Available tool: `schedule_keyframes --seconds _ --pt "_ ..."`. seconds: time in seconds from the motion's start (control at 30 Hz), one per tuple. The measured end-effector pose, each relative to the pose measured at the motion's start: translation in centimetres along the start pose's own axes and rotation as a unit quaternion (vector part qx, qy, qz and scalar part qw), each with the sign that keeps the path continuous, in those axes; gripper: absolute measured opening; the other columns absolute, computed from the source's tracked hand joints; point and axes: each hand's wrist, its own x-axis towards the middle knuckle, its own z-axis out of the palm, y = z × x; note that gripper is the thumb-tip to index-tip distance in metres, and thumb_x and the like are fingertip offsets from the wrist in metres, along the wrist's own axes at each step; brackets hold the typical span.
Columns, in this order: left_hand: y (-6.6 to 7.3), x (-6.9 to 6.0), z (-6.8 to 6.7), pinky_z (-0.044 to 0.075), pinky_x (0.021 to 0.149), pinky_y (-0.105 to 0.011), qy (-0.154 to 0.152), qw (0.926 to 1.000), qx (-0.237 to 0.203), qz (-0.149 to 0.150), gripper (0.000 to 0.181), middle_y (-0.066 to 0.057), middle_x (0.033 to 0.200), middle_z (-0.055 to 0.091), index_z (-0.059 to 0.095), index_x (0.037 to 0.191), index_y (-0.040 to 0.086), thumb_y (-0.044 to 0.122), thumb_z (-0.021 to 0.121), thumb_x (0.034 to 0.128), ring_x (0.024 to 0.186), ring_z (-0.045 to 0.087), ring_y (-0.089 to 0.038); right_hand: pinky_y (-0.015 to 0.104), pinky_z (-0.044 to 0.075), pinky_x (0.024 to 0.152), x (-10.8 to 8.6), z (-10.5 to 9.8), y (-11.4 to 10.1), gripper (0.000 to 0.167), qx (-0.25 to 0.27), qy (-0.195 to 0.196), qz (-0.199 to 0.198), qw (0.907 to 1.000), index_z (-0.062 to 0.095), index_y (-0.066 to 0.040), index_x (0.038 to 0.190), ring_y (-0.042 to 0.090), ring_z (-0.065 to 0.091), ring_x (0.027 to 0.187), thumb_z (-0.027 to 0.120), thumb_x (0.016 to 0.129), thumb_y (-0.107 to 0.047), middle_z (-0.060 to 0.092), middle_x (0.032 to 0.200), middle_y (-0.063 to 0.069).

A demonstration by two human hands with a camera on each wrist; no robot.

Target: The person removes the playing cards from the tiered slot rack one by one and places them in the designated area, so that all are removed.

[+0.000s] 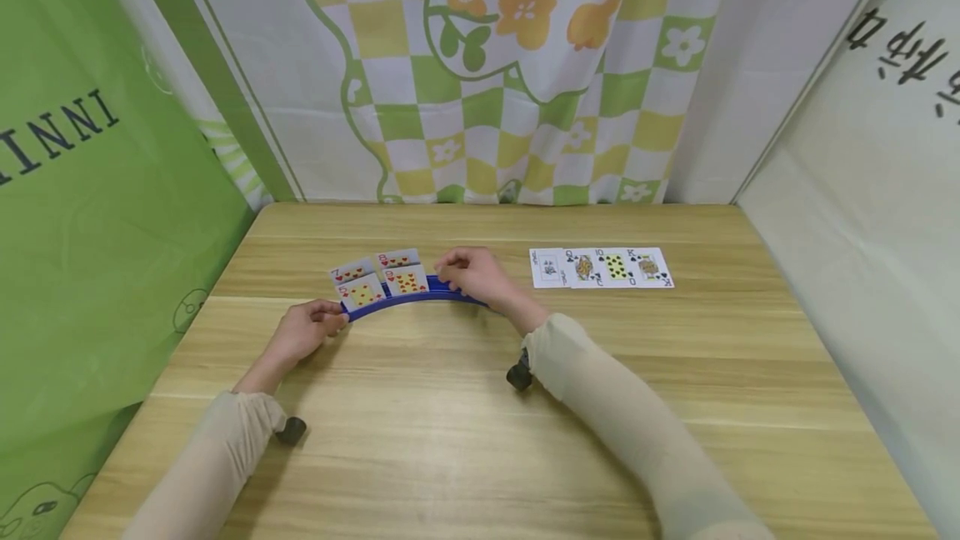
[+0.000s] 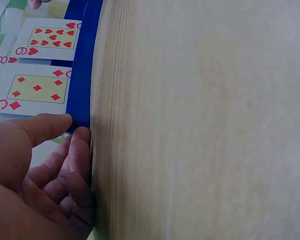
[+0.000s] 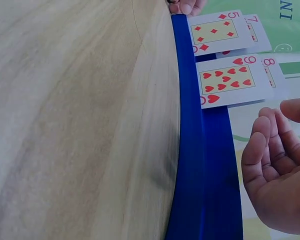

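Observation:
A curved blue card holder [image 1: 412, 297] stands on the table with playing cards in two rows. In front are the five of diamonds [image 2: 37, 90] and the nine of hearts [image 3: 230, 80]. Behind them, partly covered, stand a seven [image 1: 351, 272] and an eight [image 1: 397, 258]. My left hand [image 1: 305, 330] pinches the holder's left end between thumb and fingers. Just right of the nine and eight, my right hand [image 1: 480, 277] is over the holder. Its fingers [image 3: 262, 135] are loosely bent, with no card between them and the thumb.
To the right, an overlapping row of face-up cards lies on the wooden table [image 1: 450, 440]: a joker-like card [image 1: 548, 269], a queen [image 1: 582, 267], a ten [image 1: 616, 267] and a king [image 1: 649, 267]. A patterned curtain [image 1: 510, 107] hangs behind the table.

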Motion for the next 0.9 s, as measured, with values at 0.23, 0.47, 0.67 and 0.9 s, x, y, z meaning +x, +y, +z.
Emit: schedule_keyframes --seconds 0.23,0.47,0.67,0.9 --pt "0.0 0.1 -0.1 0.048 0.065 -0.025 0.002 1.0000 0.002 0.001 0.036 -0.016 0.105 0.072 0.064 0.122 0.002 0.028 0.062 0.0985 0.081 0.062 -0.015 0.046 0.055 0.079 0.2 0.4 -0.3 0.024 -0.009 -0.002 0.002 1.0000 0.069 -0.007 0.116 0.030 0.066 0.088 0.061 0.098 -0.020 0.072 0.105 0.012" --pt "-0.1 0.1 0.1 0.048 0.065 -0.024 0.001 1.0000 -0.003 0.002 0.035 -0.016 0.104 0.073 0.064 0.121 0.001 0.028 0.063 0.0978 0.080 0.062 -0.014 0.043 0.056 0.074 0.5 0.9 -0.5 0.021 -0.026 -0.006 -0.008 0.9996 0.069 -0.011 0.113 0.039 0.067 0.094 0.062 0.098 -0.023 0.071 0.106 0.017" --pt "-0.2 0.1 0.0 0.048 0.065 -0.024 0.000 1.0000 -0.005 0.004 0.035 -0.013 0.102 0.073 0.064 0.121 0.001 0.027 0.062 0.0981 0.080 0.062 -0.013 0.035 0.055 0.069 0.7 1.3 -0.8 0.018 -0.033 0.000 -0.005 0.9995 0.069 -0.015 0.111 0.034 0.069 0.091 0.064 0.097 -0.025 0.069 0.106 0.008" --pt "-0.2 0.2 0.0 0.048 0.064 -0.024 -0.001 1.0000 -0.008 0.000 0.034 -0.013 0.101 0.073 0.064 0.121 0.002 0.028 0.062 0.0981 0.080 0.061 -0.014 0.028 0.054 0.066 0.9 1.7 -1.1 0.022 -0.041 -0.003 -0.011 0.9991 0.069 -0.010 0.114 0.033 0.070 0.094 0.064 0.098 -0.024 0.069 0.107 0.007"
